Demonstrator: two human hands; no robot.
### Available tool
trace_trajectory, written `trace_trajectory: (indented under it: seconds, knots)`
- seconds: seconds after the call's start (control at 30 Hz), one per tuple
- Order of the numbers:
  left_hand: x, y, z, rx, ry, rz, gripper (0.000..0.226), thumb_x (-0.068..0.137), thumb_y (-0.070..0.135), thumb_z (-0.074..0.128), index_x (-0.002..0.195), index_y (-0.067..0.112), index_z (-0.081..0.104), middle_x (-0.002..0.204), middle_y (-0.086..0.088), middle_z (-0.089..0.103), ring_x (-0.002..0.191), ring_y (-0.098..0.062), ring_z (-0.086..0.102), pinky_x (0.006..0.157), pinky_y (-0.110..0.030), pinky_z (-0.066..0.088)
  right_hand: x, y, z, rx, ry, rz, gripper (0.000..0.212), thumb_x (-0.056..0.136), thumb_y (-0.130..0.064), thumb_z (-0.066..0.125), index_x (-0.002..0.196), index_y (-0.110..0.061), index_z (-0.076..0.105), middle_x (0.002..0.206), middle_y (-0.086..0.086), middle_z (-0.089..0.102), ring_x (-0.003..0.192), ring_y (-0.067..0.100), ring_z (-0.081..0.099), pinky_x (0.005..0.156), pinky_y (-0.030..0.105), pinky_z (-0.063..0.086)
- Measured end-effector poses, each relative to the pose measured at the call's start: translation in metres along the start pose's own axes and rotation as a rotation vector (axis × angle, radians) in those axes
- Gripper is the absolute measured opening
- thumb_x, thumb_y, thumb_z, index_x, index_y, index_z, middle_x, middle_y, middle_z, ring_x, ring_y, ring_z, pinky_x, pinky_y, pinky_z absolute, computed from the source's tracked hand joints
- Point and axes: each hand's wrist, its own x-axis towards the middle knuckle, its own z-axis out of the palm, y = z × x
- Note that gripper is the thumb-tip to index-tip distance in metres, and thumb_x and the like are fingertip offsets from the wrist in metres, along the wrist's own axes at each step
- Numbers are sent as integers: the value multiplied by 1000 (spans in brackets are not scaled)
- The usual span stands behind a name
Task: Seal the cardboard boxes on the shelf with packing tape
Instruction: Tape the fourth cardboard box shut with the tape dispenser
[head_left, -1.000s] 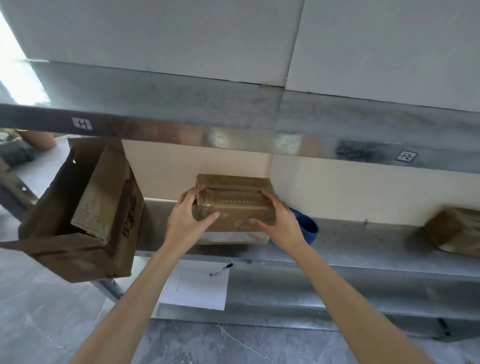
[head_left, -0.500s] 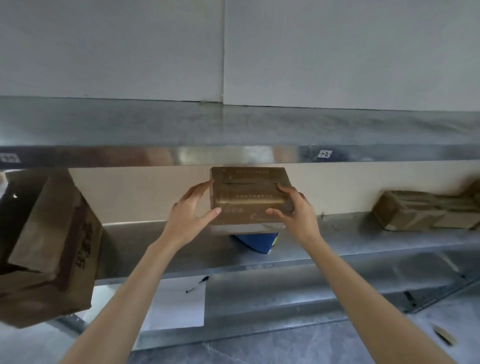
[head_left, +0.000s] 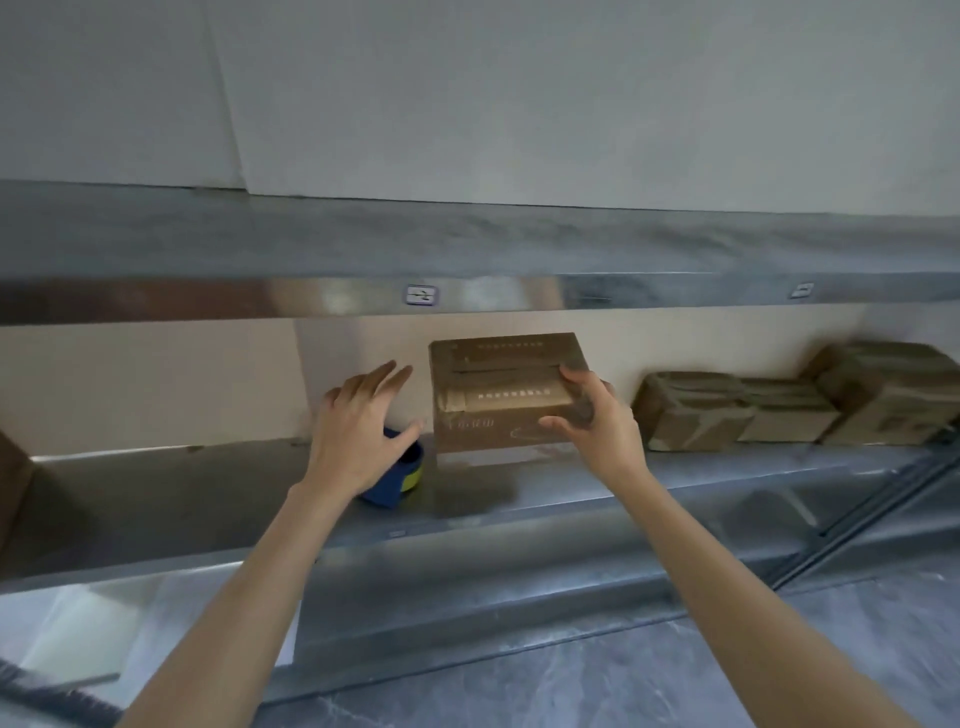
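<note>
My two bare forearms reached up from the bottom of the view over a grey marbled floor (head_left: 571, 691) towards a metal shelf (head_left: 208, 499). My left hand (head_left: 358, 431) hovered open, fingers spread and straight, holding nothing, just above a blue and yellow tape dispenser (head_left: 402, 480) that sat on the shelf. My right hand (head_left: 597, 426) gripped the right end of a cardboard box (head_left: 498, 395), fingers curled over its top edge and thumb pressed on its front face. The box sat on the shelf at about 3 o'clock from the dispenser, just beside it. Its long axis ran from 9 o'clock to 3 o'clock, parallel to the shelf's front edge; the taped seam on top ran the same way, and the printed front face pointed towards me at 6 o'clock.

Half a second before, both hands held this box lifted over the dispenser; now it was down on the shelf, and my left hand had let go.

Farther along, at 3 o'clock from the box, several taped boxes (head_left: 727, 410) stood clustered against the beige back wall (head_left: 156, 379). Above, at 12 o'clock, ran an upper shelf (head_left: 467, 249) carrying a small label (head_left: 422, 294).
</note>
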Motion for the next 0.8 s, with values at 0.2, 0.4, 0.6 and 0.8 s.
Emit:
trace_trajectory:
  seconds: [0.2,0.4,0.6,0.8]
  knots:
    - [6,60,32,51,-68,-44,67,91,59,52,148,27,40,155,2,40,134,-24,43,107,-41,35,8,62,-40,-2,10,59,65,74,-37,83,131,-27,55,122,-2,58,102,13,57,88,32,50]
    - [18,77,52,38,-128,-26,66,90,53,60,146,21,45,148,-3,49,128,-26,51,104,-43,39,26,113,-50,-62,-32,155,64,76,-35,82,133,-28,52,131,3,55,107,21,60,93,43,52]
    - [46,73,78,-9,-208,-34,73,91,55,57,154,26,31,159,3,31,142,-25,35,115,-42,26,41,149,-53,-168,-28,178,64,78,-35,81,134,-29,52,136,5,53,109,27,61,84,36,51]
    - [63,98,102,-10,-267,-43,74,91,56,55,155,31,25,161,9,25,145,-19,28,118,-39,19,54,175,-61,-172,-87,163,65,75,-39,82,133,-28,52,130,1,57,110,24,59,81,38,53]
